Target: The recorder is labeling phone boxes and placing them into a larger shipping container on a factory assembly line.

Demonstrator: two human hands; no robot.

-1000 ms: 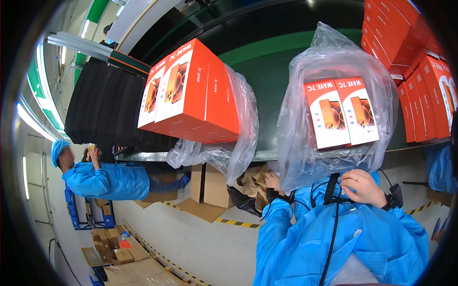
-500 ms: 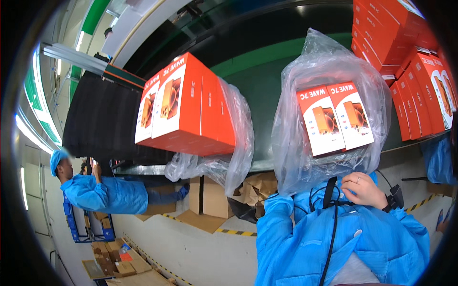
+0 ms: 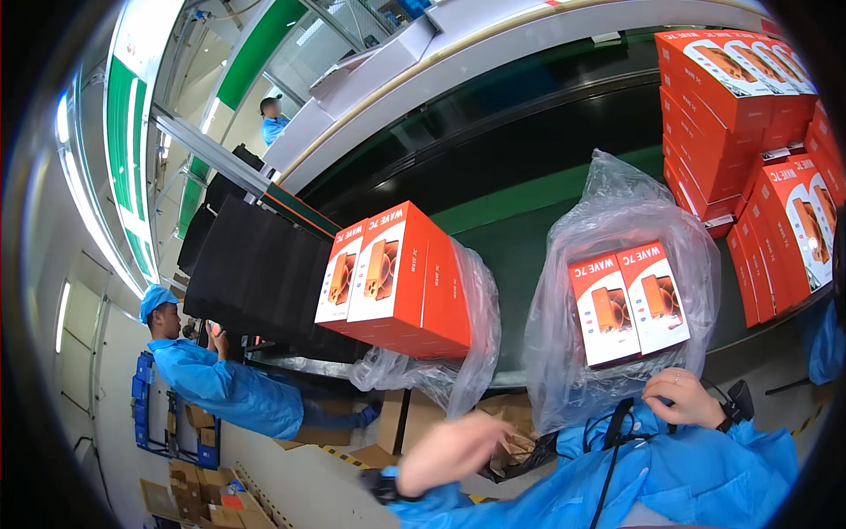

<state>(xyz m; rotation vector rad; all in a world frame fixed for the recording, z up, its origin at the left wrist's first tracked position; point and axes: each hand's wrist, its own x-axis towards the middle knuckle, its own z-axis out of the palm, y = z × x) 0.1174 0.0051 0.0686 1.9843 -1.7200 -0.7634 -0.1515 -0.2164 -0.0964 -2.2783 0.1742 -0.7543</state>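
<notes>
Head view: orange-white boxes (image 3: pixel 627 304) inside clear bag (image 3: pixel 617 212).

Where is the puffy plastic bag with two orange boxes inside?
In the head view the clear bag stands right of centre on the dark belt, just above the right hand, beside the stacked orange boxes.

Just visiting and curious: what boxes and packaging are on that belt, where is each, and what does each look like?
Orange-and-white boxes: mid-belt, rectangular, half out of a clear bag.
Bagged pair of boxes: fully inside clear plastic, above the right hand.
Stacked orange boxes: upper right, unbagged.
Black trays: left, dark, plain.
</notes>
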